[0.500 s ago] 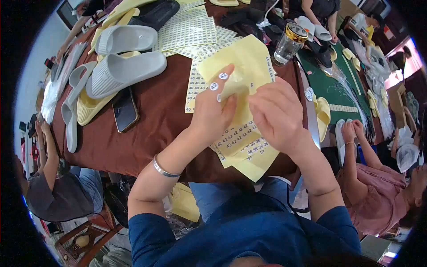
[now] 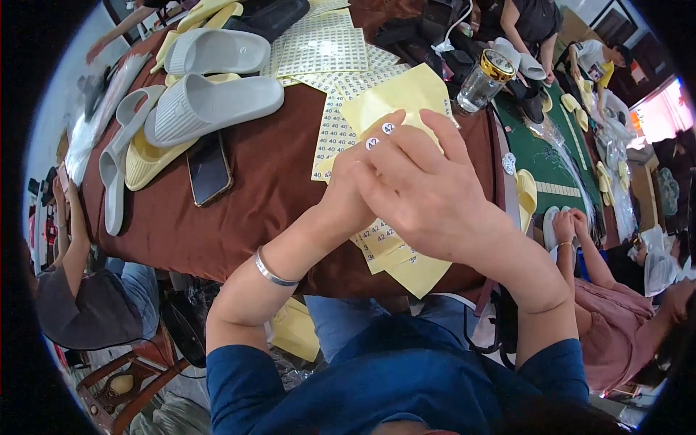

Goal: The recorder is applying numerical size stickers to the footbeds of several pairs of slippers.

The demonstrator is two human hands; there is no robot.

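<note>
My left hand (image 2: pixel 346 190) is over a yellow sticker sheet (image 2: pixel 395 90), with a finger stretched out. Two small round white stickers (image 2: pixel 380 135) stick to that finger; its other fingers are hidden behind my right hand. My right hand (image 2: pixel 431 188) lies across the left one. Its fingers bend down onto the left fingers and its index finger is raised apart; anything pinched beneath is hidden. Other yellow label sheets (image 2: pixel 413 272) lie under both hands, and a white-printed sheet (image 2: pixel 335 138) is beside the left hand.
Grey slides (image 2: pixel 217 109), a yellow slide (image 2: pixel 156 159) and a dark phone (image 2: pixel 209 170) lie on the brown cloth (image 2: pixel 261 188) to the left. A glass jar with a gold lid (image 2: pixel 484 81) stands to the right. People work at a green table (image 2: pixel 554 159) beyond.
My right hand has moved left, from beside my left hand to across it. The view has shifted slightly. Two stickers still show on my left finger; a third is now hidden.
</note>
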